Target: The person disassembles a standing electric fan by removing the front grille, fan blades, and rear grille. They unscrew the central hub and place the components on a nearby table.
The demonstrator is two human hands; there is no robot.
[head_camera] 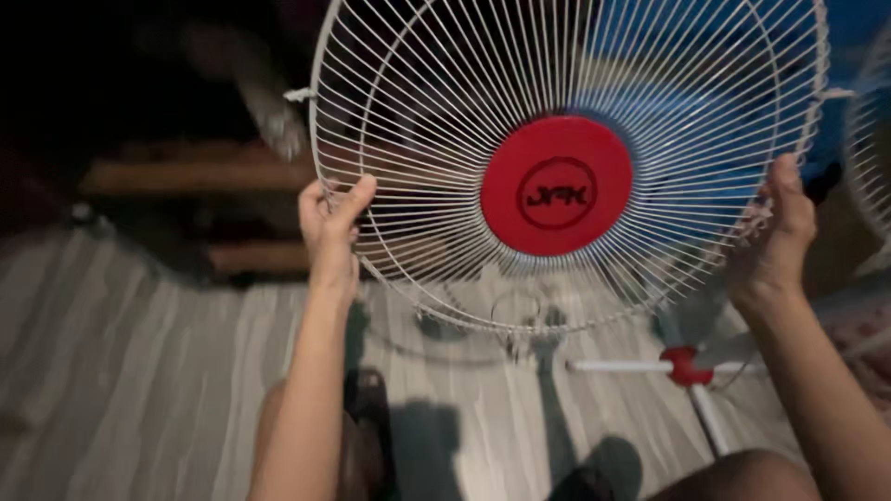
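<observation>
Fan guard up in front of me, held in the air with both hands, well above the floor. It's the round wire cage off a fan: thin white wires running out like spokes from the middle to a thicker outer ring, with a few hoop wires crossing them. Dead centre sits a flat red disc with a dark round logo on it. The whole thing bulges a bit, like a shallow dish, and its top edge runs out of view. A small white clip sticks out at the rim on the upper left, and another on the upper right.

My left hand is clenched on the rim at the lower left, thumb pressed over the wires and fingers curled behind. My right hand grips the rim on the right side, thumb up along the ring; I can't see those fingers well, but they're wrapped around the edge.

Below the guard there's a pale striped floor, and lying on it a white cross-shaped fan base with a red hub, near the right edge. Background is dark and blurry.
</observation>
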